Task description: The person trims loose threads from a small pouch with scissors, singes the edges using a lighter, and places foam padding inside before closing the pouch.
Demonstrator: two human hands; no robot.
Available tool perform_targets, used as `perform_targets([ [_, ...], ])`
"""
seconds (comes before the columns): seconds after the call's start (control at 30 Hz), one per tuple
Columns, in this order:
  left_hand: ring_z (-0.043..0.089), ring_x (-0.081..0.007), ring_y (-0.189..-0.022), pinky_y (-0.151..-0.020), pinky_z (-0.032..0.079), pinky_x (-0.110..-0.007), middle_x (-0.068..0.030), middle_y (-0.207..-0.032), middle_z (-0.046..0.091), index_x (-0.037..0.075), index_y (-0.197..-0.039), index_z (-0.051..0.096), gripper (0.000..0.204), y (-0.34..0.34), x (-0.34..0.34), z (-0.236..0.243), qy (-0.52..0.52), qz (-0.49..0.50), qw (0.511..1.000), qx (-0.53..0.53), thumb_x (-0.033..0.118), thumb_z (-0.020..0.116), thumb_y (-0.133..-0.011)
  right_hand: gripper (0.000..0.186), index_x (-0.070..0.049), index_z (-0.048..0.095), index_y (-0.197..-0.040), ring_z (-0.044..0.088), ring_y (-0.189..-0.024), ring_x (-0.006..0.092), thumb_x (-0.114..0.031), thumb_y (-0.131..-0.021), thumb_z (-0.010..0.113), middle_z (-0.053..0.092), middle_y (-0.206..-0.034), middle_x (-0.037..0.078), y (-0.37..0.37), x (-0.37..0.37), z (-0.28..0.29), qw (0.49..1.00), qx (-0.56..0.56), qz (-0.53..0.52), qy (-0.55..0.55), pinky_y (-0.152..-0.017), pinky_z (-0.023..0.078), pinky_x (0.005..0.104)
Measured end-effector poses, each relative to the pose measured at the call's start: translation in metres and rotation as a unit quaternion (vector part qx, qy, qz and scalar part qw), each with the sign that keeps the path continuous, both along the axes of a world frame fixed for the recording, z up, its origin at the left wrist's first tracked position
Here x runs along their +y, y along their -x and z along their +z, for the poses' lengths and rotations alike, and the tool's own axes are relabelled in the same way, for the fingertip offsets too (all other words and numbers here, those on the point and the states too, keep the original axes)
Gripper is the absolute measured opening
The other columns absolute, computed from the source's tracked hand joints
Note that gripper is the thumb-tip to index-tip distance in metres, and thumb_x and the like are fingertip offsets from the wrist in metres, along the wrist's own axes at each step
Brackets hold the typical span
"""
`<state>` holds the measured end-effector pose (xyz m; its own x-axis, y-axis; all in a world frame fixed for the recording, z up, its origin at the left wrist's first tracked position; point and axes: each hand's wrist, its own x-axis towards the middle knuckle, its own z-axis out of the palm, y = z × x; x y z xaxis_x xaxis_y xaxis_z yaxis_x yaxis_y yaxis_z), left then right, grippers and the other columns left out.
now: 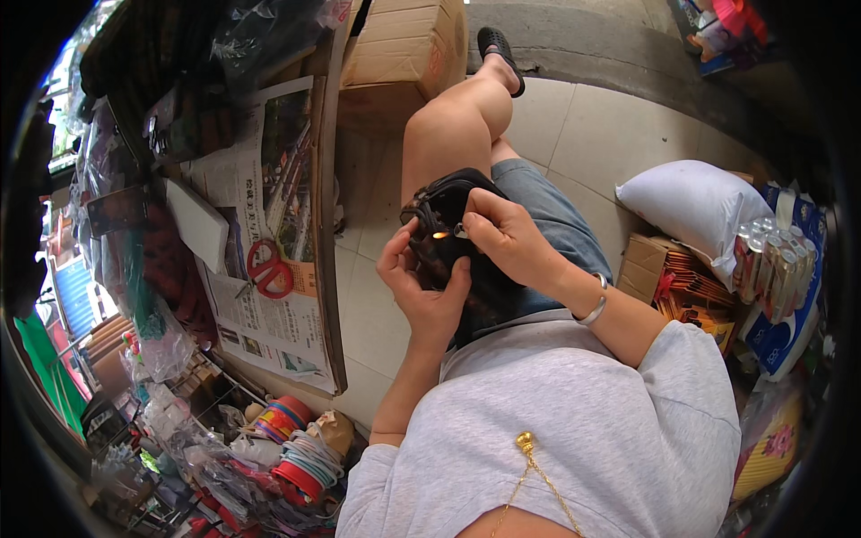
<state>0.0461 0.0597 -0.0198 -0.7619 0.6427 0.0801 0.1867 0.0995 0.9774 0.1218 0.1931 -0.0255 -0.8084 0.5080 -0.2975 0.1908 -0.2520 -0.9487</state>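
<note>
A black bag (448, 235) sits near the middle of the frame, resting on the person's lap and tilted toward the upper left. It looks soft and rounded, with a dark strap or handle looping over its upper left end. A small lighter (459, 231) is pressed against the bag's upper face, just right of centre, and a short orange flame (440, 235) burns from it, pointing left across the dark material.
</note>
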Motion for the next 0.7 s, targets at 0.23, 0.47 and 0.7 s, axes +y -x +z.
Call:
perform_targets([
  [0.23, 0.051, -0.0238, -0.115, -0.096, 0.045, -0.034, -0.0177, -0.136, 0.038, 0.006, -0.132, 0.027, 0.073, 0.0007, 0.0006, 0.0005, -0.014, 0.002, 1.000, -0.024, 0.000, 0.073, -0.076, 0.025, -0.003, 0.052, -0.083, 0.055, -0.069, 0.0196, -0.026, -0.091, 0.052, 0.058, -0.072, 0.009, 0.0014, 0.0002, 0.0008, 1.000, -0.003, 0.011, 0.007, -0.065, 0.045, 0.0333],
  [0.47, 0.051, -0.0203, -0.113, -0.092, 0.047, -0.030, -0.0175, -0.134, 0.040, 0.007, -0.131, 0.026, 0.071, 0.0004, 0.0017, 0.0002, -0.010, 0.002, 1.000, -0.011, 0.005, 0.075, -0.078, 0.025, -0.003, 0.052, -0.082, 0.055, -0.069, 0.0201, -0.026, -0.091, 0.052, 0.058, -0.072, 0.010, 0.0015, 0.0000, -0.0010, 1.000, 0.004, 0.008, -0.004, -0.066, 0.045, 0.0338],
  [0.7, 0.051, -0.0197, -0.112, -0.092, 0.047, -0.030, -0.0173, -0.133, 0.041, 0.007, -0.131, 0.027, 0.071, -0.0003, 0.0019, 0.0007, -0.014, 0.008, 1.000, -0.024, 0.006, 0.075, -0.078, 0.027, -0.003, 0.051, -0.082, 0.055, -0.068, 0.0191, -0.027, -0.093, 0.051, 0.058, -0.072, 0.009, -0.0006, 0.0009, 0.0016, 1.000, -0.007, 0.023, -0.012, -0.064, 0.044, 0.0335],
])
